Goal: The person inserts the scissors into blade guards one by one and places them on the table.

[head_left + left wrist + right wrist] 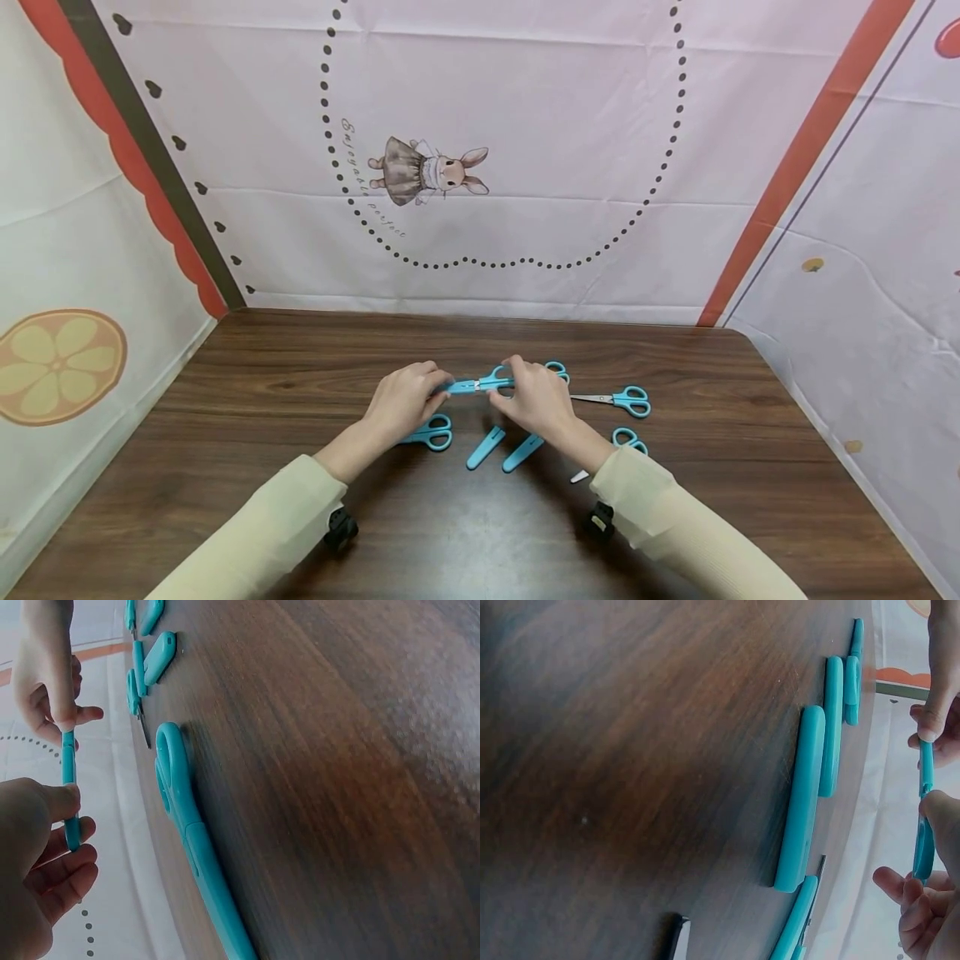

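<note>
Above the table, both hands hold one pair of scissors (491, 381) with light-blue handles. My left hand (405, 398) pinches the blue blade cover (460, 387) at the left end between thumb and fingers. At the other end, my right hand (536, 402) grips the handles, partly hiding them. The cover sits over the blades, with a short pale stretch showing between cover and handles. Below the left hand lies another pair of scissors (174, 769), its blades inside a cover (217, 889). Two loose blade covers (486, 447) (801, 799) lie on the table near the right hand.
To the right, scissors with bare blades (632, 402) lie on the wooden table (300, 350). Another bare pair (628, 438) is partly under the right forearm. More blue handles (557, 368) show behind the right hand. A printed cloth (555, 125) hangs behind the table.
</note>
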The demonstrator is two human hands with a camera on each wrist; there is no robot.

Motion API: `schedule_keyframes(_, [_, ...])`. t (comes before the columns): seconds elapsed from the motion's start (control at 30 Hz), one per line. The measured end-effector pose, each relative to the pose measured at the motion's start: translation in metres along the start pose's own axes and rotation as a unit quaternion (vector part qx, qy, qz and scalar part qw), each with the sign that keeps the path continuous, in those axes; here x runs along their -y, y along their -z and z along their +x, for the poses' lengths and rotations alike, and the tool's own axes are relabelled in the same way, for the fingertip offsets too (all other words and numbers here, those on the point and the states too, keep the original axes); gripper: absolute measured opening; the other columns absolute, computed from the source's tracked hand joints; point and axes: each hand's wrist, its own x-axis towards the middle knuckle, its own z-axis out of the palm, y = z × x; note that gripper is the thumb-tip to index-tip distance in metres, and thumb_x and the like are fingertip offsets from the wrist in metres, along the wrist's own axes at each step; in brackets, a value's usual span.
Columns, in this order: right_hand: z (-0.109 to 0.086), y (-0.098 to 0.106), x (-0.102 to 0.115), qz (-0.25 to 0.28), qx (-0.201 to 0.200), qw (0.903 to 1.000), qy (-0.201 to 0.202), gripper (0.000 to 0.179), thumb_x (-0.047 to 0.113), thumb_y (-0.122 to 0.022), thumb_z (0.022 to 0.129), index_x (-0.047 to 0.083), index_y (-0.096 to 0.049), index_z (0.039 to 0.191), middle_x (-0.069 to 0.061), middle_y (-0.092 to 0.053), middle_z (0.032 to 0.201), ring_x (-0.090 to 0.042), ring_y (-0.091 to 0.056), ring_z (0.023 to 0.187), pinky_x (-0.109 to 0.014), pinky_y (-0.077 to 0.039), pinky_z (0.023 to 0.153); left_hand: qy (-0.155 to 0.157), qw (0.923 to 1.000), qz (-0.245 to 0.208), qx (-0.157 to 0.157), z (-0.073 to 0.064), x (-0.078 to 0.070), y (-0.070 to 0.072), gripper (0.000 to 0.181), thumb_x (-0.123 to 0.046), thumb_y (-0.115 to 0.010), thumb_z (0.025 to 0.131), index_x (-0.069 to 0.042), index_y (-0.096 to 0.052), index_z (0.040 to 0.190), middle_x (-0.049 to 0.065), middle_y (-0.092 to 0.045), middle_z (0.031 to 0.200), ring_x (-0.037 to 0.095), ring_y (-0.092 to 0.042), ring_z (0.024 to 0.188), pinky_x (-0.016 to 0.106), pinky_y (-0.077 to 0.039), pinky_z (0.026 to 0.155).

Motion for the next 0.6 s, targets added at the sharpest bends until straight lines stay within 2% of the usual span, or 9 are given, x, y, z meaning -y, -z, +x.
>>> schedule_keyframes(0.6, [-0.0038,0.0009,0.0033,0.004,0.006,1.0000,0.000,0.046,0.040,-0.070,0.078,0.005,-0.061,0.107,0.008,-0.039,0.048,-0.005,-0.027,0.034,-0.018,-0.019,0.033,-0.004,0.9999,0.009,-0.005,0.0024,-0.0037,-0.0048,0.016,-0.018,-0.075,0.078,-0.013,-0.071,0.093,-0.003,-0.062,0.079,0.007,-0.053,0.063,0.023,-0.044,0.051])
